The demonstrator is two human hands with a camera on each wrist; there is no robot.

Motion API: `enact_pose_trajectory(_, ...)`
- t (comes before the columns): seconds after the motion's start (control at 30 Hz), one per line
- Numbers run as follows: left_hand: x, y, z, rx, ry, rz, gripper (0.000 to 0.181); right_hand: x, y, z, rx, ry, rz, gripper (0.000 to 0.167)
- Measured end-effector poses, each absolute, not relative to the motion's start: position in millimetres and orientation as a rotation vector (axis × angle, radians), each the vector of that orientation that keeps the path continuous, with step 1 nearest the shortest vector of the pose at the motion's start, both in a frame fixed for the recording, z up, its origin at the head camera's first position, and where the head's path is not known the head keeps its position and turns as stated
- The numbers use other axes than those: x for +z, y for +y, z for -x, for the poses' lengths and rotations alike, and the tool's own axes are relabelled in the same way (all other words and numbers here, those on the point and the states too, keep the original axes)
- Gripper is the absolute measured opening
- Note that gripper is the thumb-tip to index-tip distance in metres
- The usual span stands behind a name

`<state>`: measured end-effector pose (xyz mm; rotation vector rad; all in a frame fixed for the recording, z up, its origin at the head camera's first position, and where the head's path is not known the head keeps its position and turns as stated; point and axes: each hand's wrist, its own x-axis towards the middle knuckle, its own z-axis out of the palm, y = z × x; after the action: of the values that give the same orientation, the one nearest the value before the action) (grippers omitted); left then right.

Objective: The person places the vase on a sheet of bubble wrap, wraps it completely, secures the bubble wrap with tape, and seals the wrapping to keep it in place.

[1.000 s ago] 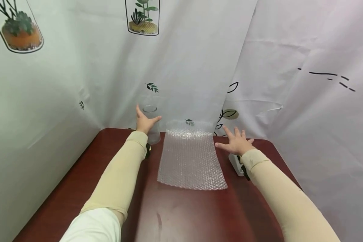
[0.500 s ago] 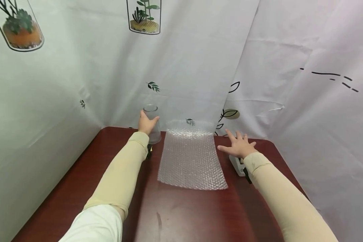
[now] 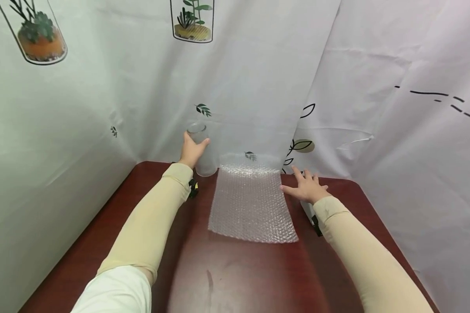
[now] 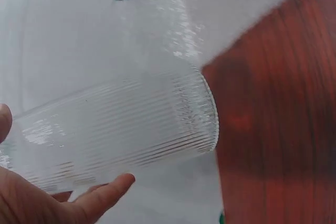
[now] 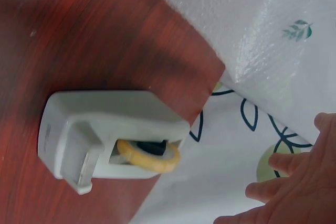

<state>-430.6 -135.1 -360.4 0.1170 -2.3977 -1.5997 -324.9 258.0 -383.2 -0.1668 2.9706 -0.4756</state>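
Note:
My left hand [image 3: 193, 151] grips a clear ribbed glass [image 3: 206, 160] near its rim at the back left of the table. The left wrist view shows the hand's thumb and fingers [image 4: 107, 195] on either side of the glass [image 4: 121, 129]. A sheet of bubble wrap [image 3: 252, 208] lies in the middle, its far end against the curtain. Spread and holding nothing, my right hand [image 3: 307, 188] hovers over a white tape dispenser [image 3: 307, 210]. In the right wrist view the dispenser [image 5: 105, 108] carries a yellow tape roll [image 5: 144, 160], with the hand [image 5: 299, 187] beyond it.
The dark red table [image 3: 235, 278] is backed by white printed curtains [image 3: 258, 78] along its far edge and both sides. A small black object with a yellow mark [image 3: 193, 188] sits beside my left wrist.
My left hand has closed round the glass and raised it slightly. The right hand stays spread near the dispenser, and the head view has shifted a little.

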Motion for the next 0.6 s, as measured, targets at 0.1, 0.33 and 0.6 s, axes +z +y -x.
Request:
enact_pose_trajectory(0.1, -351, -134, 424, -1.654, -2.360, -0.134, 0.101, -383, 255, 327, -0.484, 2.955, 0.156, 0.104)
enact_pose_trajectory(0.33, -340, -119, 412, -1.794, -2.291, -0.096, 0.102, -392, 248, 329, -0.545, 2.934, 0.155, 0.105)
enact_pose_trajectory(0.6, -340, -99, 394, -2.033, -2.179, -0.041, 0.088, -402, 237, 325, -0.775, 2.912, 0.210, 0.100)
